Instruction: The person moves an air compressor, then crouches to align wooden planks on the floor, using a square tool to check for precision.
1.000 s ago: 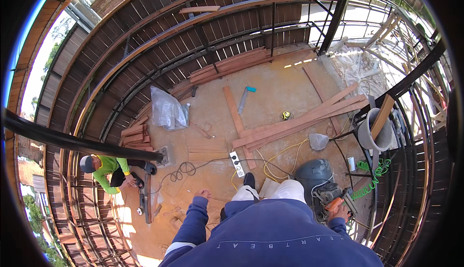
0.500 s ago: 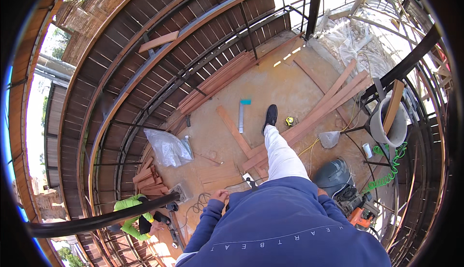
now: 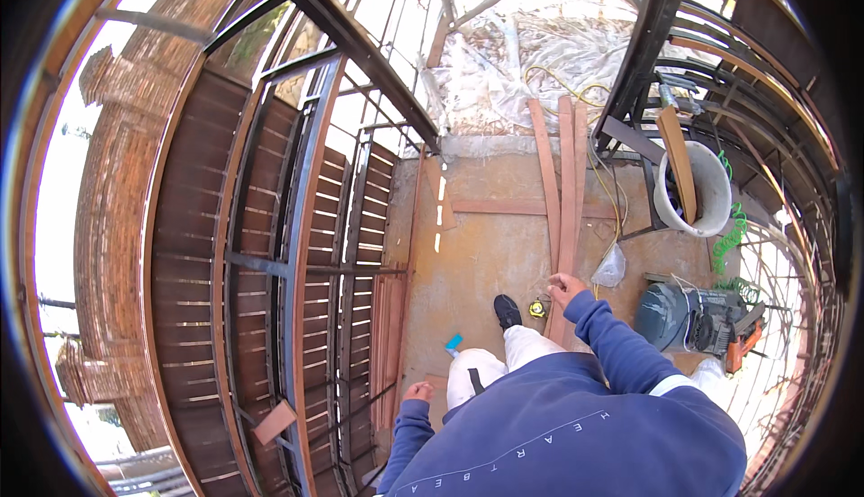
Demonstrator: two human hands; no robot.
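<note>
Right hand (image 3: 565, 291) over boards (image 3: 568, 196); left hand (image 3: 418, 392) beside the left knee (image 3: 470, 375).
The right fingers are bent; their grip and any contact with the boards cannot be determined. The left fingers are curled; their grip cannot be determined either. The boards lie on the floor (image 3: 468, 268), crossing another plank (image 3: 499, 206). The tape measure (image 3: 537, 308) is near the right hand, just beside the shoe (image 3: 506, 311). The bucket (image 3: 717, 193) and compressor (image 3: 664, 317) are located right of the boards.

tan floor (image 3: 481, 259) | dark brown slatted wall (image 3: 191, 313) | black metal post (image 3: 360, 58) | sunlight streaks (image 3: 440, 214)
</note>
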